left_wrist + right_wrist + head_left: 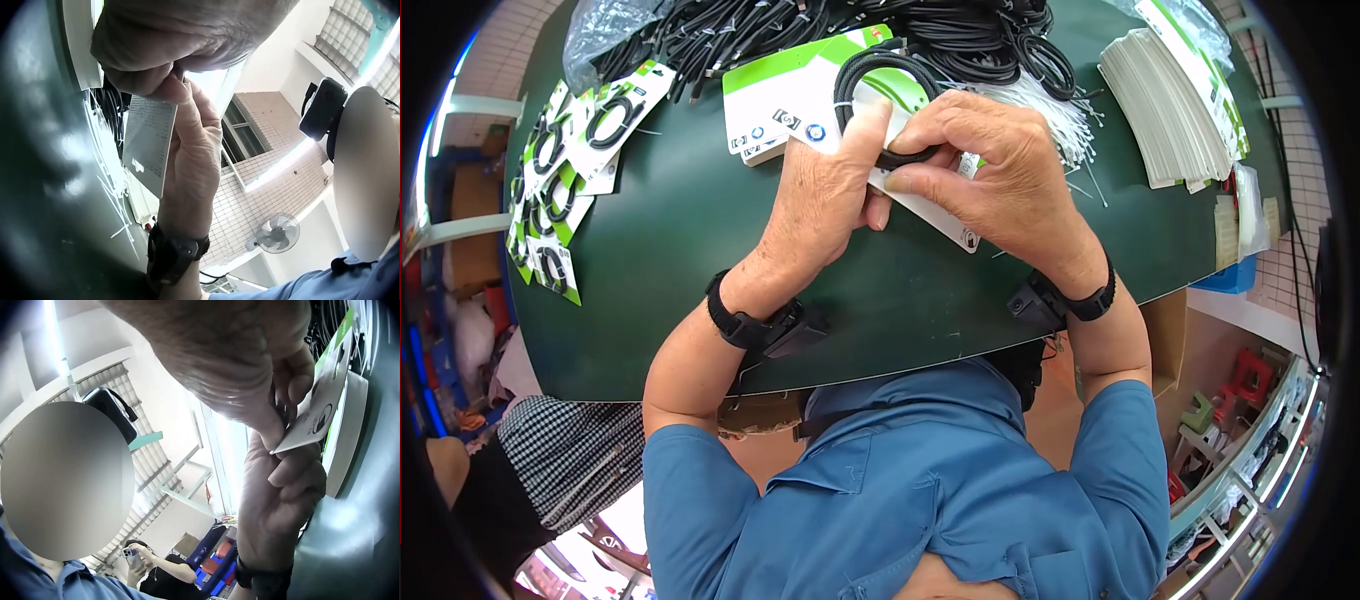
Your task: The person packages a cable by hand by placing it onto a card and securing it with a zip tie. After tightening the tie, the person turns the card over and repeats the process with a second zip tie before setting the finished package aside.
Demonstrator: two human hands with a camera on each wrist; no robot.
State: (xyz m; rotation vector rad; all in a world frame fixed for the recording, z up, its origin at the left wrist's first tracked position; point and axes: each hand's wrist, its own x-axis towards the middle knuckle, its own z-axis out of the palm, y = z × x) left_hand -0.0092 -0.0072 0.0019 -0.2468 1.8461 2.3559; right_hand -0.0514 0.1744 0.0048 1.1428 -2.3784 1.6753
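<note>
Both hands meet over the table at a green-and-white packaging card (940, 219) with a coil of black cable (888, 62) lying against it. My left hand (832, 185) grips the card and coil from the left, its thumb over the front. With curled fingers, my right hand (1000, 160) pinches the lower part of the coil beside the card, thumb at the card's edge. The left wrist view shows the card's printed back (150, 140) between the hands. Seen from the right wrist, the fingertips crowd around the card (315, 419) and partly hide what they pinch.
A stack of cards (758, 105) lies just beyond the left hand. Finished-looking cards with cables (565, 165) are piled at left. Loose black cables (730, 40) and white zip ties (1055, 120) spread along the back. A tall card stack (1165, 110) stands at right on the green table (880, 320).
</note>
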